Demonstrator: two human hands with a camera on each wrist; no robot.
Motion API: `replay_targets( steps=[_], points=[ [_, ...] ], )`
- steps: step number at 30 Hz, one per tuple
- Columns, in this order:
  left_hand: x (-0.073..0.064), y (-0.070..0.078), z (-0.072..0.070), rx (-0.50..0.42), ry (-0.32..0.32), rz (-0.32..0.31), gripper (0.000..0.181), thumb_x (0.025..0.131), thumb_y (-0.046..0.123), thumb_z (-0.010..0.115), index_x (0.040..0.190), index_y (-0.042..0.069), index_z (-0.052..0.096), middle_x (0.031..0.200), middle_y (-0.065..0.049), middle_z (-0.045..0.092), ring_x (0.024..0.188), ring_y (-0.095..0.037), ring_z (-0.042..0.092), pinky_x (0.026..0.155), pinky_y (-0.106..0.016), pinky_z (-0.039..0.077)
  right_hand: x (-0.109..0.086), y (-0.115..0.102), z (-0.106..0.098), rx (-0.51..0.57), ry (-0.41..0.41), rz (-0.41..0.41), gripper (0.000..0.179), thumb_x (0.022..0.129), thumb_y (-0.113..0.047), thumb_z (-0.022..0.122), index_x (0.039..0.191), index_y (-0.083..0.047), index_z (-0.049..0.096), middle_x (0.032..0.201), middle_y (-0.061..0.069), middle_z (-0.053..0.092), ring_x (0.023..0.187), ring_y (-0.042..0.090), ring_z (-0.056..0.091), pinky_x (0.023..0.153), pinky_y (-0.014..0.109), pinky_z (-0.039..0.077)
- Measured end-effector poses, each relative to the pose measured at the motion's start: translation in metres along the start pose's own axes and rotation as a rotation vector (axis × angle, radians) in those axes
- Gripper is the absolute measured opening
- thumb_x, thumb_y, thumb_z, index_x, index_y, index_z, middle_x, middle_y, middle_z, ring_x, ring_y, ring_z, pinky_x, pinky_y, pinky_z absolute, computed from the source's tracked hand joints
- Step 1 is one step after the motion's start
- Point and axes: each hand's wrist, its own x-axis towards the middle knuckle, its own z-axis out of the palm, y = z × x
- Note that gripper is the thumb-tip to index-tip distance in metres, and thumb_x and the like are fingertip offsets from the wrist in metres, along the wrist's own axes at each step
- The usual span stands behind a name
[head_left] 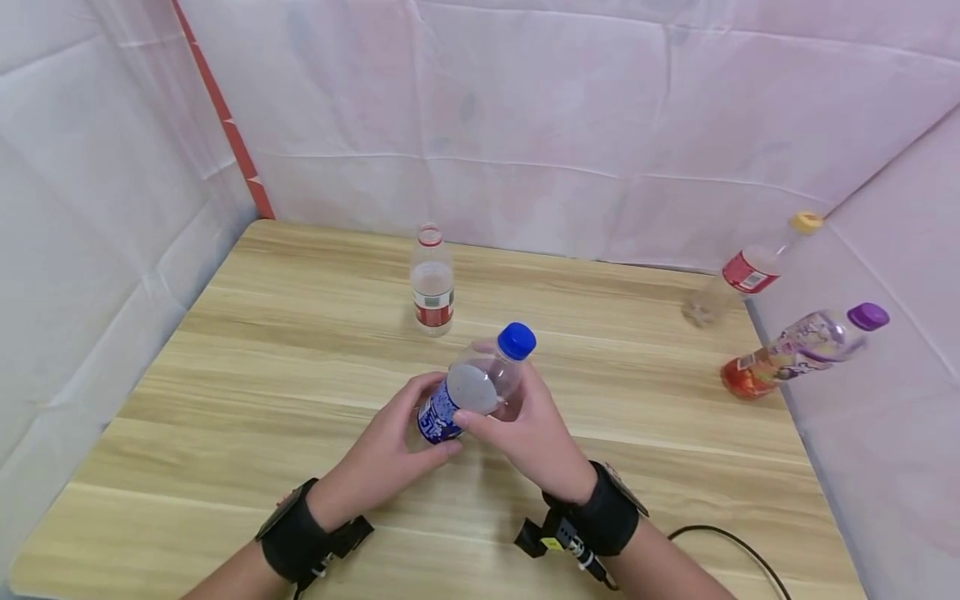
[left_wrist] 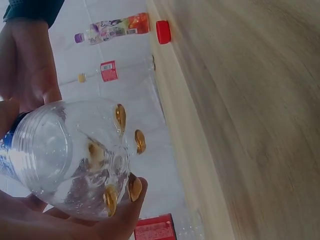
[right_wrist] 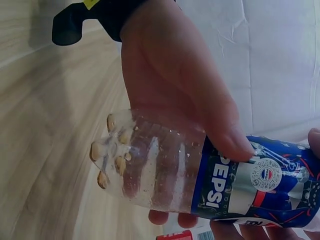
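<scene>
Both hands hold a clear Pepsi bottle (head_left: 472,387) with a blue cap and blue label, tilted above the table. My left hand (head_left: 390,437) curls round it from the left, thumb near the label. From the right, my right hand (head_left: 536,437) grips it, its thumb pressing on the label (right_wrist: 270,175) in the right wrist view. The bottle's base (left_wrist: 120,155) shows in the left wrist view, with a little brown liquid in its feet. Parts of the fingers are hidden behind the bottle.
A capless clear bottle (head_left: 432,287) with a red-and-white label stands behind the hands. At the right stand a yellow-capped bottle (head_left: 748,271) and a purple-capped bottle (head_left: 806,350). A red cap (left_wrist: 163,32) lies on the wooden table (head_left: 247,375). A black cable (head_left: 720,530) runs near the right forearm.
</scene>
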Motion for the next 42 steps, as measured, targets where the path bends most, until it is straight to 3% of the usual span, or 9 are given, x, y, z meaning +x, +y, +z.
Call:
replay_targets(
  steps=[9, 19, 24, 29, 35, 38, 42],
  points=[
    [0.001, -0.003, -0.002, 0.026, 0.01, 0.029, 0.069, 0.089, 0.047, 0.083, 0.148, 0.039, 0.049, 0.144, 0.014, 0.059, 0.137, -0.012, 0.055, 0.118, -0.049, 0.044, -0.001, 0.001, -0.004, -0.012, -0.015, 0.014, 0.072, 0.094, -0.009, 0.077, 0.155, -0.02, 0.039, 0.146, 0.008, 0.059, 0.133, 0.029, 0.059, 0.103, 0.037, 0.057],
    [0.0, -0.005, -0.005, 0.155, 0.045, 0.053, 0.071, 0.088, 0.043, 0.085, 0.15, 0.041, 0.05, 0.142, 0.013, 0.061, 0.133, -0.013, 0.058, 0.113, -0.047, 0.049, -0.009, -0.014, -0.039, -0.094, 0.002, -0.005, 0.07, 0.097, -0.002, 0.073, 0.156, -0.017, 0.038, 0.146, 0.014, 0.057, 0.125, 0.025, 0.065, 0.097, 0.034, 0.06],
    [0.0, -0.006, -0.006, 0.225, 0.068, 0.071, 0.073, 0.086, 0.034, 0.088, 0.149, 0.038, 0.054, 0.135, 0.01, 0.064, 0.126, -0.013, 0.061, 0.107, -0.045, 0.053, -0.012, -0.029, -0.057, -0.25, 0.058, 0.011, 0.051, 0.099, -0.01, 0.072, 0.146, -0.017, 0.052, 0.14, 0.006, 0.063, 0.125, 0.019, 0.064, 0.099, 0.027, 0.057],
    [-0.001, -0.01, -0.007, 0.32, 0.087, 0.102, 0.075, 0.083, 0.035, 0.09, 0.15, 0.032, 0.056, 0.132, 0.007, 0.065, 0.121, -0.013, 0.062, 0.102, -0.041, 0.056, -0.014, -0.037, -0.063, -0.425, 0.103, -0.014, 0.025, 0.098, -0.014, 0.075, 0.122, -0.014, 0.071, 0.12, -0.001, 0.069, 0.108, 0.018, 0.066, 0.088, 0.027, 0.062],
    [-0.001, -0.014, -0.007, 0.462, 0.15, 0.166, 0.08, 0.078, 0.035, 0.094, 0.15, 0.032, 0.058, 0.128, 0.004, 0.067, 0.117, -0.016, 0.063, 0.097, -0.042, 0.056, -0.019, -0.033, -0.063, -0.655, 0.167, -0.051, 0.019, 0.095, -0.02, 0.079, 0.114, -0.02, 0.077, 0.107, -0.007, 0.073, 0.095, 0.01, 0.068, 0.08, 0.025, 0.062],
    [-0.001, -0.015, -0.007, 0.498, 0.17, 0.184, 0.081, 0.077, 0.035, 0.094, 0.15, 0.031, 0.058, 0.126, 0.003, 0.067, 0.115, -0.017, 0.064, 0.096, -0.042, 0.056, -0.02, -0.031, -0.064, -0.697, 0.178, -0.056, 0.019, 0.094, -0.021, 0.08, 0.113, -0.022, 0.079, 0.103, -0.009, 0.073, 0.09, 0.009, 0.068, 0.076, 0.024, 0.062],
    [-0.001, -0.014, -0.008, 0.474, 0.153, 0.177, 0.078, 0.079, 0.033, 0.093, 0.149, 0.033, 0.058, 0.125, 0.004, 0.068, 0.116, -0.016, 0.063, 0.097, -0.041, 0.056, -0.021, -0.029, -0.065, -0.66, 0.16, -0.087, 0.018, 0.092, -0.016, 0.081, 0.11, -0.017, 0.08, 0.099, -0.007, 0.071, 0.081, 0.01, 0.068, 0.072, 0.024, 0.062]
  ],
)
